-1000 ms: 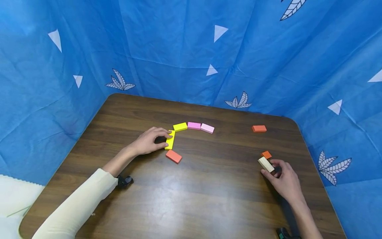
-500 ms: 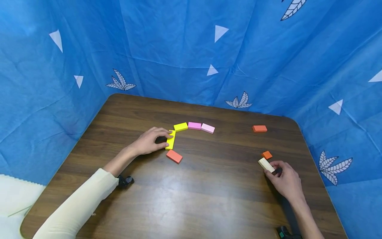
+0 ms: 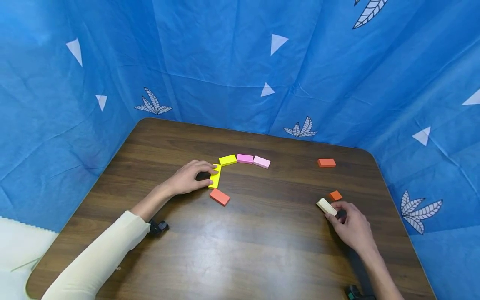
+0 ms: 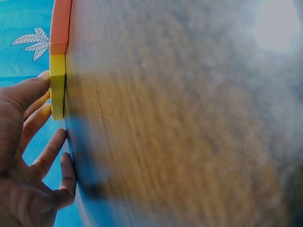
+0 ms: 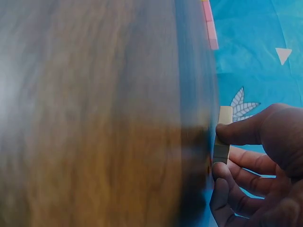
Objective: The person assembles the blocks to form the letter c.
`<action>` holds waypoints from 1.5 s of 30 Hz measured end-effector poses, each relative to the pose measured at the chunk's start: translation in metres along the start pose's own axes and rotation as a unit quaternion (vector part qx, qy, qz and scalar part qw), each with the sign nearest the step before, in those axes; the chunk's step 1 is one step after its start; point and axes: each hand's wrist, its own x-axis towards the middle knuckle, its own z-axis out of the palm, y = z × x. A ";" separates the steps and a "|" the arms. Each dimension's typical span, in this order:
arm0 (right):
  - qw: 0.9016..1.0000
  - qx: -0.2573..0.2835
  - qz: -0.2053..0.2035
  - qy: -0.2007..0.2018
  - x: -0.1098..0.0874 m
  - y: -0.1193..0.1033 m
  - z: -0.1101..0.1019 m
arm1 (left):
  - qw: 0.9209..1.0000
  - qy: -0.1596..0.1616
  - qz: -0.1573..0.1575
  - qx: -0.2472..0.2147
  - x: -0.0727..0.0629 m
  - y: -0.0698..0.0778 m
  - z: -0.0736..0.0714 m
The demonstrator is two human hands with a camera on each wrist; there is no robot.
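Note:
My left hand (image 3: 190, 177) rests at a yellow block (image 3: 215, 176), its thumb and fingertips on the block's two end portions. In the left wrist view, thumb and fingers of the left hand (image 4: 28, 137) meet the yellow block (image 4: 57, 92), which stands end to end with a coral block (image 4: 60, 26). That coral block (image 3: 219, 197) lies just below the yellow one in the head view. On the right, my right hand (image 3: 352, 225) pinches a pale wooden block (image 3: 326, 206) between thumb and fingers. The right wrist view shows this wooden block (image 5: 222, 135) upright, above the thumb and fingertips.
A second yellow block (image 3: 227, 160), a pink block (image 3: 245, 158) and a light pink block (image 3: 261, 162) continue the curved row. An orange block (image 3: 335, 195) lies close to the right hand, with a red-orange block (image 3: 326, 163) farther back. Blue cloth (image 3: 225, 62) surrounds the wooden table (image 3: 255, 250).
My right hand has shifted slightly left with the pale wooden block, away from the orange block. The left hand stays at the yellow block.

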 end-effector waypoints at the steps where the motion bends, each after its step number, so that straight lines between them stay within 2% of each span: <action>1: 1.000 0.000 0.000 -0.005 0.000 -0.002 0.001 | 1.000 -0.001 -0.002 0.001 0.000 0.000 0.000; 6: 1.000 0.006 0.000 -0.028 0.000 -0.009 0.003 | 1.000 -0.001 -0.003 0.004 0.002 0.001 0.000; 16: 0.999 0.008 -0.020 -0.041 0.004 -0.026 0.011 | 1.000 -0.004 -0.005 0.006 0.002 0.001 0.001; 45: 0.994 0.013 -0.096 -0.053 0.013 -0.071 0.037 | 1.000 0.002 0.002 0.011 0.001 0.001 0.003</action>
